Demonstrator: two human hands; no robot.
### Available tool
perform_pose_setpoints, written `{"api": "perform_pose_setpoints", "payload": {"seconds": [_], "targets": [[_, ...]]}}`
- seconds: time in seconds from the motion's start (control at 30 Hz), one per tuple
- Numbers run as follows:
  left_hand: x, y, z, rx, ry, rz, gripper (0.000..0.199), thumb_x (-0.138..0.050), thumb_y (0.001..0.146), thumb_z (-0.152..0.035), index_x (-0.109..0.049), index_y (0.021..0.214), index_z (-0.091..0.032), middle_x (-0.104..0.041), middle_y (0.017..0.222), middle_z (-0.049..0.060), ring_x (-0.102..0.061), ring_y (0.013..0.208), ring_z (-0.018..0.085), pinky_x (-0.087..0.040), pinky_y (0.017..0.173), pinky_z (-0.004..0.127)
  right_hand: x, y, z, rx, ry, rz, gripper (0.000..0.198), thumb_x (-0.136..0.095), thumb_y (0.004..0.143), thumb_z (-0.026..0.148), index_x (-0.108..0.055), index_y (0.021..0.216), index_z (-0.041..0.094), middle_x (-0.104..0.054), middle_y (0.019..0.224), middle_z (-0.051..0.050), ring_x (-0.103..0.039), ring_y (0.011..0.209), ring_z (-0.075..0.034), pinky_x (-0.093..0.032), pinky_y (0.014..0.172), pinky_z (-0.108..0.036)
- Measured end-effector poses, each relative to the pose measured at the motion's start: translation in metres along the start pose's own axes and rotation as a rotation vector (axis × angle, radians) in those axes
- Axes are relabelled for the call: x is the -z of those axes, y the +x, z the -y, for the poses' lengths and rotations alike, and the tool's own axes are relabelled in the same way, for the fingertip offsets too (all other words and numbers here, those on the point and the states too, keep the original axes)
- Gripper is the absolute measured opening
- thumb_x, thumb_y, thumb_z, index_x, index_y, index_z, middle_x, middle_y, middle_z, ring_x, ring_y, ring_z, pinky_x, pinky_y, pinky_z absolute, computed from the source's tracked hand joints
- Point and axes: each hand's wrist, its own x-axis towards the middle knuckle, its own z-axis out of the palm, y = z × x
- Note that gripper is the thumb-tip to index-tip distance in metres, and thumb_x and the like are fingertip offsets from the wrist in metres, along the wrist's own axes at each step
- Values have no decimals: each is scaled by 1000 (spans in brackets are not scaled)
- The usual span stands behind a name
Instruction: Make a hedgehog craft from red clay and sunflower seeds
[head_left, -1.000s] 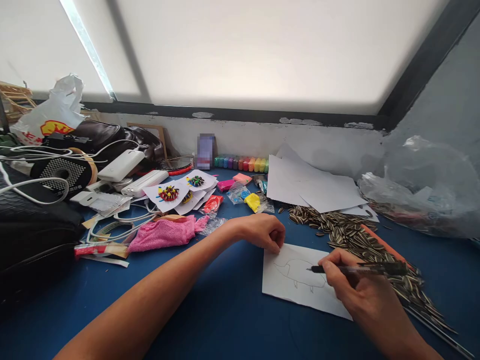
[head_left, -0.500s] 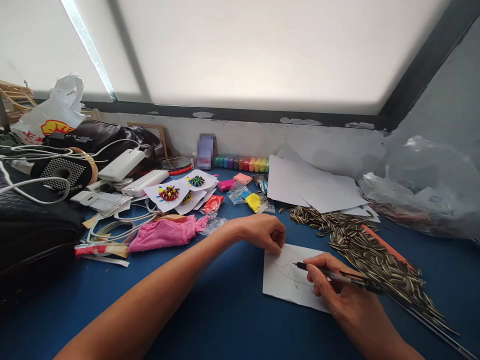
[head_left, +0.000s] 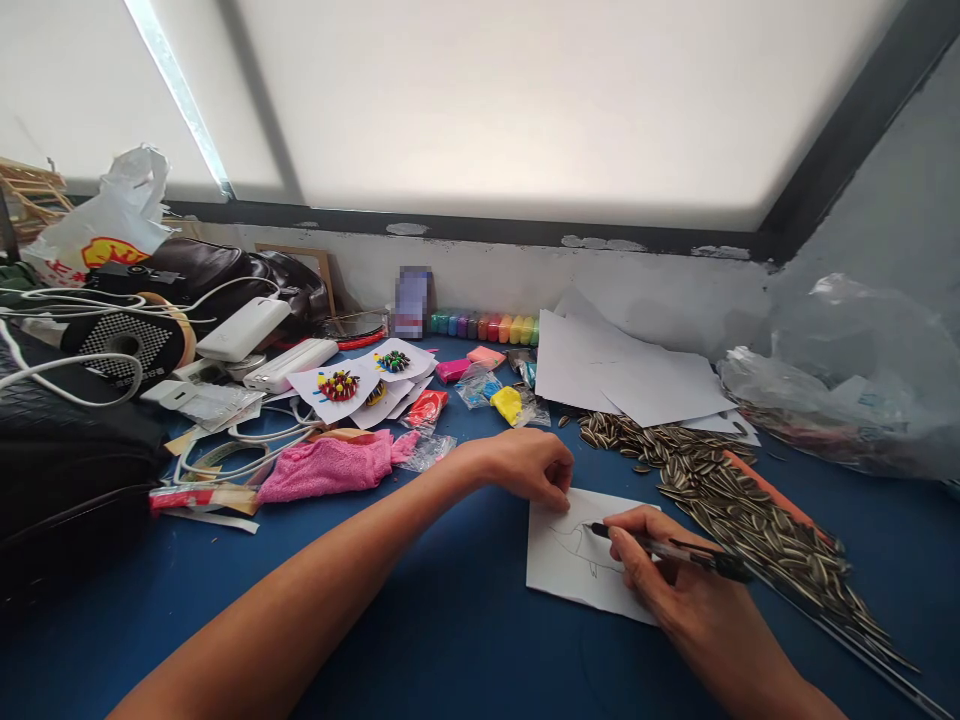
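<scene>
A small white sheet of paper point(head_left: 551, 560) lies on the blue table in front of me, with a thin line drawing on it that has a curved outline and small leg-like marks below. My left hand point(head_left: 531, 466) rests on its top left edge, fingers curled and fingertips pressed down on the sheet. In my right hand point(head_left: 694, 600) is a pen point(head_left: 675, 550), pinched between thumb and fingers, its dark tip at the drawn line. The right hand covers the lower right of the sheet and part of the drawing.
Striped sunflower seeds point(head_left: 750, 510) are heaped right of the paper, with a thin rod point(head_left: 862, 640) alongside. Behind stand larger white sheets point(head_left: 622, 365), coloured clay packs point(head_left: 506, 405) and seed-and-clay figures on cards point(head_left: 337, 388). A pink cloth point(head_left: 330, 468), cables and a black bag point(head_left: 67, 470) crowd the left.
The pen and right hand have shifted very slightly left, and the pen's rear end has tilted a little. My left hand stays at the paper's edge.
</scene>
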Motion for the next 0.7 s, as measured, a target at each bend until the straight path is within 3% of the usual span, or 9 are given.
{"api": "perform_pose_setpoints", "payload": {"seconds": [0.5, 0.7], "targets": [[1, -1, 0, 1, 9, -2, 15, -65, 72, -30, -64, 78, -17, -62, 74, -1, -53, 64, 11, -35, 54, 22, 5, 2, 12, 10, -72, 8, 27, -45, 89, 40, -62, 75, 25, -60, 62, 2, -53, 51, -14, -43, 44, -22], [0, 1, 1, 7, 3, -7, 15, -65, 72, -31, -64, 77, -17, -61, 72, -3, -52, 62, 10, -35, 53, 22, 7, 4, 9, 22, -104, -77, 24, -47, 88, 39, -62, 75, 25, -58, 58, 4, -55, 48, -13, -45, 45, -21]]}}
